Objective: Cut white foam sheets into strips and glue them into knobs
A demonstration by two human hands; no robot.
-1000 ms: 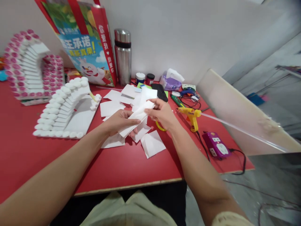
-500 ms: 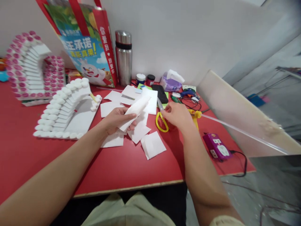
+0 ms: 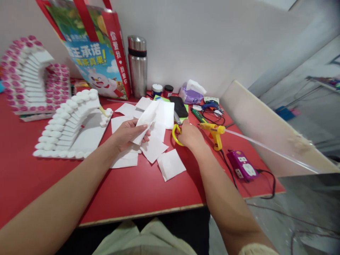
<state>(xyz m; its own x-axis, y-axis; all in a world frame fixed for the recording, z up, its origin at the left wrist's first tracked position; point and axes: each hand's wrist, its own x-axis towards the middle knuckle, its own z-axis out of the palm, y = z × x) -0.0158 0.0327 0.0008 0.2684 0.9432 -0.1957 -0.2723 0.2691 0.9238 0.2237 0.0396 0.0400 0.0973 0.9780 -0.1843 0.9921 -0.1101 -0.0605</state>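
Observation:
My left hand (image 3: 126,134) is closed on a folded white paper strip (image 3: 145,120), held up above the red table (image 3: 148,187). My right hand (image 3: 190,134) is closed around the yellow-handled scissors (image 3: 175,131), which rest on the table with the blades pointing away. Loose white paper squares (image 3: 170,163) lie between and below both hands.
A white bottle-cap staircase model (image 3: 71,124) sits to the left, a pink-capped one (image 3: 32,78) behind it. A yellow glue gun (image 3: 214,131), a purple power strip (image 3: 243,166), a steel flask (image 3: 138,65), a printed bag (image 3: 92,53) and a leaning board (image 3: 265,124) are nearby.
My right hand let go of the paper strip, reached right to the scissors and has closed on their handles. My left hand kept the strip.

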